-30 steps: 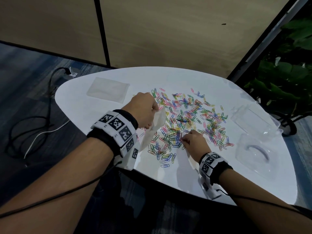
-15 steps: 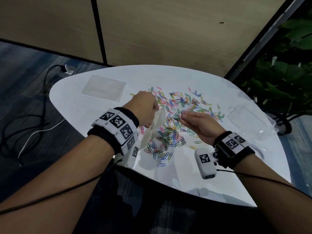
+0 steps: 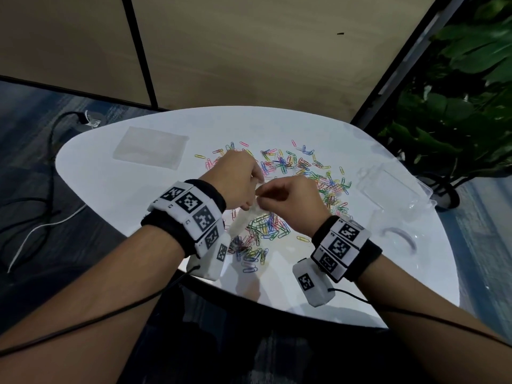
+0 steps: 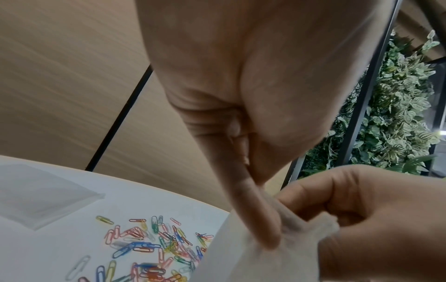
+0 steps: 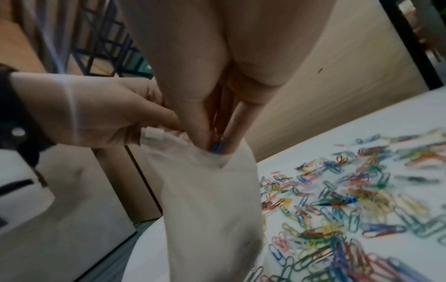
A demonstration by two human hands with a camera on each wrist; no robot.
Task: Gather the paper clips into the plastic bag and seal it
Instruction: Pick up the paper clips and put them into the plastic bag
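A translucent plastic bag (image 3: 243, 220) hangs upright over the white table (image 3: 346, 278). My left hand (image 3: 250, 201) pinches its top edge, with a finger (image 4: 255, 221) pressed on the bag (image 4: 251, 259). My right hand (image 3: 262, 197) is at the bag's mouth. In the right wrist view its fingertips (image 5: 202, 137) pinch a few paper clips, one of them blue (image 5: 218, 147), just inside the opening of the bag (image 5: 207, 209). Many coloured paper clips (image 3: 302, 169) lie spread on the table behind and under the hands, and they show as paper clips (image 5: 350, 202) beside the bag.
A flat stack of clear bags (image 3: 151, 148) lies at the table's back left. A clear plastic case (image 3: 388, 187) and a clear lid (image 3: 399, 239) sit at the right. A plant (image 3: 457, 112) stands beyond the right edge. Cables (image 3: 41, 217) run over the floor on the left.
My right hand rose off the pile with clips pinched and moved left to the bag's mouth. The left hand kept holding the bag.
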